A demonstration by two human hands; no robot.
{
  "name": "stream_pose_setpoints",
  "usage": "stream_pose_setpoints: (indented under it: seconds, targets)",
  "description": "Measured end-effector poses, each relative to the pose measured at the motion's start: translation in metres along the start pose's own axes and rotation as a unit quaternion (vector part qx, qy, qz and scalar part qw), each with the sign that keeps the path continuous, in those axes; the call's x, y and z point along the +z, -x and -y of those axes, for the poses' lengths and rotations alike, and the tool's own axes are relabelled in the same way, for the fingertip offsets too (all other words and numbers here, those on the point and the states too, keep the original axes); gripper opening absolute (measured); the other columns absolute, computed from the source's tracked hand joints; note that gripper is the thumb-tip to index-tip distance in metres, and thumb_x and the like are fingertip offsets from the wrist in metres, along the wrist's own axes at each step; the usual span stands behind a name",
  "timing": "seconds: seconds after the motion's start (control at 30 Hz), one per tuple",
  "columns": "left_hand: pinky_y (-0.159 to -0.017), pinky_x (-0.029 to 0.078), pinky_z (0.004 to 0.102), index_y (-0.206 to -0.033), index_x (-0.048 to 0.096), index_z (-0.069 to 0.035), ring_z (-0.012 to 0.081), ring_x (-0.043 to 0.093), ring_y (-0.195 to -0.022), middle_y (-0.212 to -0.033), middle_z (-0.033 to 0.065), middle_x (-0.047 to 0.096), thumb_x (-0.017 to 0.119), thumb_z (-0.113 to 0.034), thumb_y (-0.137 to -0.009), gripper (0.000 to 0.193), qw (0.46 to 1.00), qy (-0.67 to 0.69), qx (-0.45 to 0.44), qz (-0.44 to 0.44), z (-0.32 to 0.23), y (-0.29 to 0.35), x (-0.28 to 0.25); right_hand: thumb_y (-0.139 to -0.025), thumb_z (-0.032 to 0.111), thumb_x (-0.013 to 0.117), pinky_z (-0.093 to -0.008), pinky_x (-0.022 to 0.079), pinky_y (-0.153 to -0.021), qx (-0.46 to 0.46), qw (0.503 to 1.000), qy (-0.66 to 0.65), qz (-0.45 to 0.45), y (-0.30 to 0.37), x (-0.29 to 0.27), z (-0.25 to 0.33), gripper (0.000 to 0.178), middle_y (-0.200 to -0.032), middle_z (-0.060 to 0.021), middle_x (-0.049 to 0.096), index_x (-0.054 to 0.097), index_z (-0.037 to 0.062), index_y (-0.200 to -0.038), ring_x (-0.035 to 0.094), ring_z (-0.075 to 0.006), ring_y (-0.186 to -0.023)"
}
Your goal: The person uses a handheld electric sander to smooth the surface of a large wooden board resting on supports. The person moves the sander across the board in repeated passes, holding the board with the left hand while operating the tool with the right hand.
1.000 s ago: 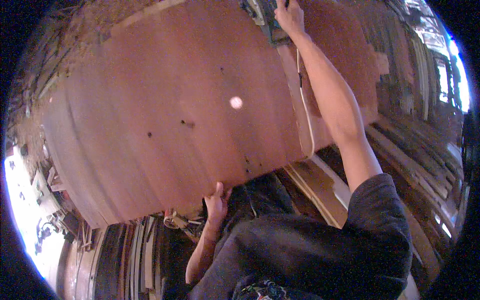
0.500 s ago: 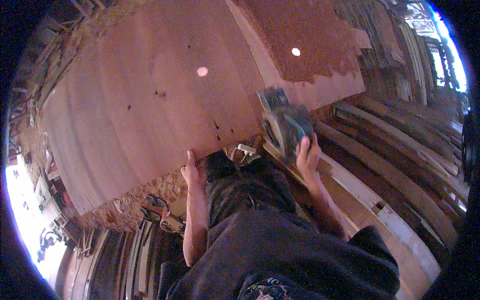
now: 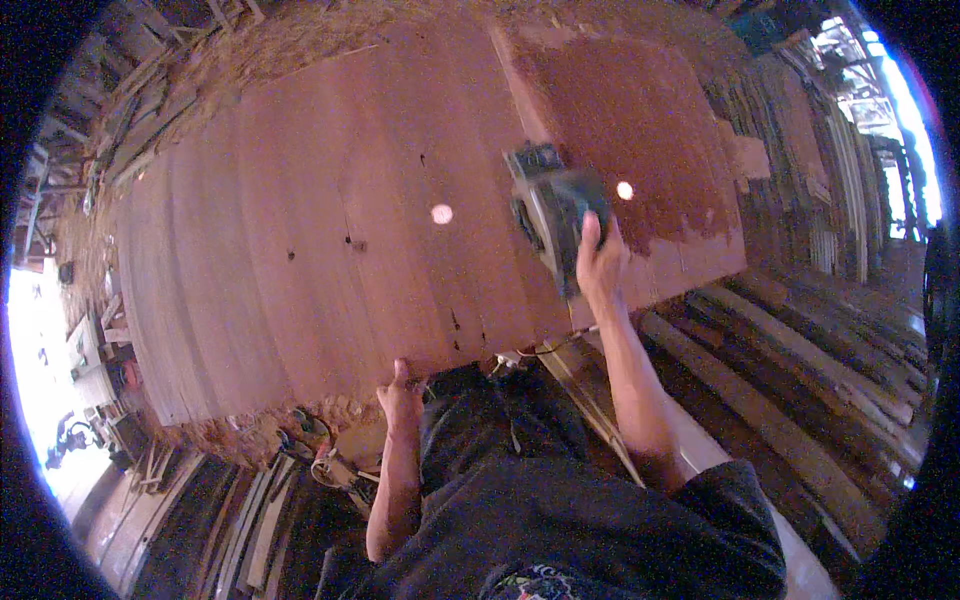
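Note:
A large reddish wooden board (image 3: 300,290) lies flat in front of me. A reddish-brown sheet (image 3: 630,110) with a ragged near edge covers much of its right part, and a pale strip runs along that sheet's left side. My right hand (image 3: 600,260) is wrapped round the handle of a dark green power saw (image 3: 550,210), which looks like a circular saw and is blurred. The saw rests on the board beside the pale strip. At the near edge, my left hand (image 3: 402,400) grips the board with its thumb on top; the fingers underneath are hidden.
Long timber planks (image 3: 780,370) lie to the right, and more planks (image 3: 250,530) are stacked at lower left. A cable (image 3: 545,350) shows by the near edge. Wood shavings (image 3: 240,440) cover the ground. Round light spots (image 3: 442,213) fall on the board.
My right hand has pushed the saw away from me, from the board's near edge farther onto it. The view has shifted; my left hand stays at the near edge.

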State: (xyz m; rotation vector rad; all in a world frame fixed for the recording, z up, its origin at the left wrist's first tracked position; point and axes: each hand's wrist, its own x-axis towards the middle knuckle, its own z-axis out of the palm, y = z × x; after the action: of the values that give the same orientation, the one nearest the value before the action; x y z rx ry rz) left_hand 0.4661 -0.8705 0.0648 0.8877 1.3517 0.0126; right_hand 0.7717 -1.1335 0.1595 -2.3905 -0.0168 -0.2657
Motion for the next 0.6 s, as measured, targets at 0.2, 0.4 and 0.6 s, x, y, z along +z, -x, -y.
stream_pose_setpoints:
  seconds: [0.2, 0.4, 0.6]
  targets:
    - [-0.079, 0.062, 0.0465, -0.131, 0.051, -0.007, 0.0251, 0.067, -0.102, -0.118, 0.0091, 0.064, 0.076, -0.021, -0.1, 0.042, 0.997, 0.078, -0.009, -0.025, 0.0, 0.014, 0.004, -0.107, 0.063, 0.041, -0.0582, 0.057, -0.091, -0.085, 0.995, 0.012, -0.043, -0.236, 0.143, 0.051, 0.074, -0.105, -0.0337, 0.074, 0.069, -0.0036, -0.122, 0.071, -0.0529, -0.099]
    - [-0.077, 0.061, 0.0418, -0.124, 0.041, -0.006, 0.0234, 0.064, -0.094, -0.118, 0.0084, 0.059, 0.08, -0.032, -0.098, 0.054, 0.993, 0.09, -0.057, -0.042, -0.017, 0.033, 0.013, -0.106, 0.066, 0.039, -0.0578, 0.048, -0.108, -0.117, 0.993, -0.001, -0.016, -0.383, 0.222, 0.064, 0.083, -0.138, -0.0361, 0.062, 0.06, -0.0069, -0.139, 0.06, -0.0536, -0.127]
    - [-0.097, 0.059, 0.0528, -0.141, 0.047, -0.012, 0.0275, 0.063, -0.12, -0.136, 0.0081, 0.06, 0.074, -0.024, -0.103, 0.049, 0.988, 0.15, -0.045, -0.016, 0.017, 0.014, -0.001, -0.106, 0.065, 0.041, -0.0589, 0.052, -0.101, -0.103, 0.994, 0.008, -0.028, -0.309, 0.194, 0.035, 0.079, -0.126, -0.0362, 0.067, 0.06, -0.005, -0.138, 0.065, -0.0538, -0.117]
